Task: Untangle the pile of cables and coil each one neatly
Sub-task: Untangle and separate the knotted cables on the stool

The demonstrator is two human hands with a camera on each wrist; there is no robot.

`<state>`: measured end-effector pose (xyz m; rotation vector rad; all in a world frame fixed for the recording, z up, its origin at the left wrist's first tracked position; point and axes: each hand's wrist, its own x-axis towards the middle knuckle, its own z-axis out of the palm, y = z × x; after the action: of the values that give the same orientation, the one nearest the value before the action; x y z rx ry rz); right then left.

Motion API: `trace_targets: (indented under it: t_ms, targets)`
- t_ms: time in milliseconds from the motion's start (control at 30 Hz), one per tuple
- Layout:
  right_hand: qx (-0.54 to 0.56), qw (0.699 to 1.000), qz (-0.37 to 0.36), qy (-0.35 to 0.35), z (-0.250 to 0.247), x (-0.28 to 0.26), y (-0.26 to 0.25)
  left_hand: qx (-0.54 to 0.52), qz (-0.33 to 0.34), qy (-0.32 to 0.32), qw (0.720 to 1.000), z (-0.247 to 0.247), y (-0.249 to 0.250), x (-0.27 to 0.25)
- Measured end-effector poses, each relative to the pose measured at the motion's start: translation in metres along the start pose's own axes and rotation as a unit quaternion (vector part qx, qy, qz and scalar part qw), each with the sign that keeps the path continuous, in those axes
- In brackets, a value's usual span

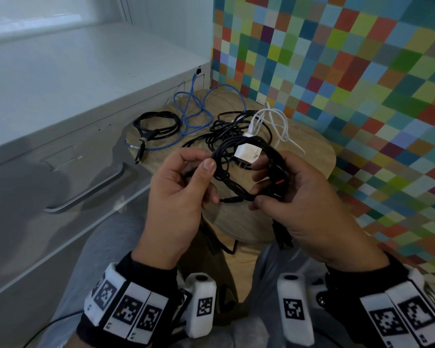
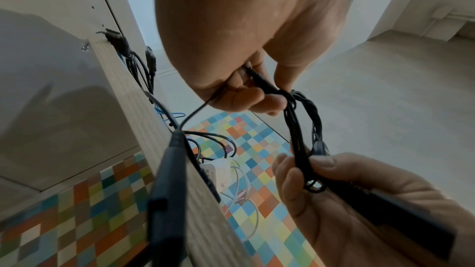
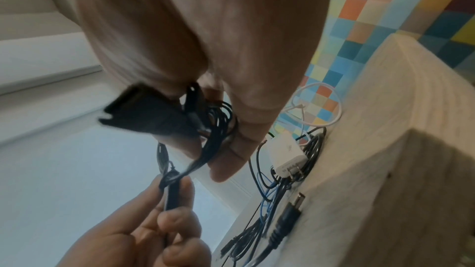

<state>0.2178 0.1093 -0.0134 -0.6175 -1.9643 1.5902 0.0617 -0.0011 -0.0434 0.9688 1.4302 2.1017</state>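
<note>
Both hands hold a coil of black cable point(image 1: 239, 169) above the round wooden table point(image 1: 314, 156). My left hand point(image 1: 207, 182) pinches the coil's left side between thumb and fingers, seen also in the left wrist view point(image 2: 246, 96). My right hand point(image 1: 258, 187) grips the right side of the black cable point(image 3: 213, 129) together with a black plug point(image 3: 144, 113), whose end hangs below the palm point(image 1: 283, 234). On the table lie a blue cable point(image 1: 194, 114), a coiled black cable point(image 1: 156, 126), a white cable point(image 1: 274, 121), a white charger point(image 1: 248, 153) and more tangled black cable point(image 1: 224, 131).
A grey drawer front with a metal handle point(image 1: 86, 192) stands to the left of the table. A wall of coloured squares point(image 1: 337, 71) runs along the right. My knees in grey trousers point(image 1: 106, 247) sit under the hands. A loose black barrel plug point(image 3: 285, 222) lies at the table edge.
</note>
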Motion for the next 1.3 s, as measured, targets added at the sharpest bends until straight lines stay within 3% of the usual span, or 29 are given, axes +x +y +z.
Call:
trace_targets:
  t_ms: [100,200,367,467,633,800,933,1200,1300]
  targets:
    - [-0.003,1.0,0.02,-0.011,0.0,0.001,0.002,-0.005,0.011,0.027,1.0,0.0,0.0,0.001]
    - [0.06,0.997,0.046,-0.015,0.003,0.0,0.001,-0.013,0.008,0.051,0.999,-0.001,0.0,0.002]
    - [0.164,0.982,0.046,0.081,0.007,0.002,0.004,-0.054,-0.082,0.057,0.994,-0.003,-0.001,0.005]
    - [0.204,0.969,0.049,0.132,0.006,0.005,0.005,-0.055,-0.127,0.031,0.99,-0.006,-0.002,0.007]
    - [0.286,0.939,0.071,0.177,-0.001,0.008,0.003,0.038,-0.135,-0.024,0.99,-0.012,-0.004,0.008]
    - [0.312,0.923,0.069,0.215,0.001,0.01,0.005,0.079,-0.168,-0.116,0.976,-0.011,-0.002,0.005]
    - [0.305,0.924,0.062,0.225,0.005,0.01,0.007,0.036,-0.205,-0.189,0.96,-0.01,0.003,0.002]
    - [0.333,0.911,0.086,0.227,0.012,0.009,0.008,-0.171,-0.248,-0.202,0.932,-0.004,0.01,-0.002]
    - [0.316,0.92,0.085,0.215,0.016,0.006,0.01,-0.191,-0.241,-0.22,0.926,-0.002,0.007,-0.004]
